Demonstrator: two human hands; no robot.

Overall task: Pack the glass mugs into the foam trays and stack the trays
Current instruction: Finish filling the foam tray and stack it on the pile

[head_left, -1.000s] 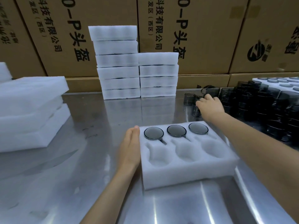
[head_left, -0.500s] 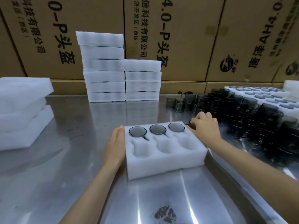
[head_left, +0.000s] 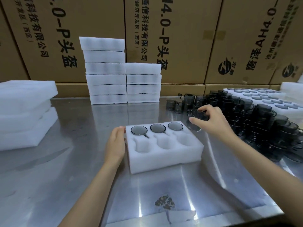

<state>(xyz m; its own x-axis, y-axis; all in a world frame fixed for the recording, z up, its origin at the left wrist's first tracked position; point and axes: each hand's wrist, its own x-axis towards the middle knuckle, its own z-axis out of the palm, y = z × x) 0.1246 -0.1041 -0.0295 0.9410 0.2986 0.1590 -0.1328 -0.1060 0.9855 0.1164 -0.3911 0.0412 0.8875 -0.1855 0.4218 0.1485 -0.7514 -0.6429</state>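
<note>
The foam tray (head_left: 164, 149) is lying flat on the steel table (head_left: 68, 177), near the table's middle. Its far row of three pockets is holding three smoked-glass mugs (head_left: 157, 128), rims up; the near row of three pockets is showing bare foam.

The left hand (head_left: 115, 143) is resting flat against the tray's left side wall, fingers (head_left: 121, 130) straight and together, gripping nothing.

The right hand (head_left: 213, 122) is holding a single glass mug (head_left: 196, 121) just beside the tray's far right corner, clear of the table, tilted, with thumb and fingers curled around its rim and body.

A large group of loose stacked mugs (head_left: 255, 115) is standing on the right part of the table. Behind it a wide foam sheet (head_left: 264, 99) is carrying further mugs in pockets.

Two stacks of closed foam trays (head_left: 123, 79) are standing side by side at the table's far edge, against cardboard cartons (head_left: 188, 38). Flat foam slabs (head_left: 24, 112) are lying piled at the left.
</note>
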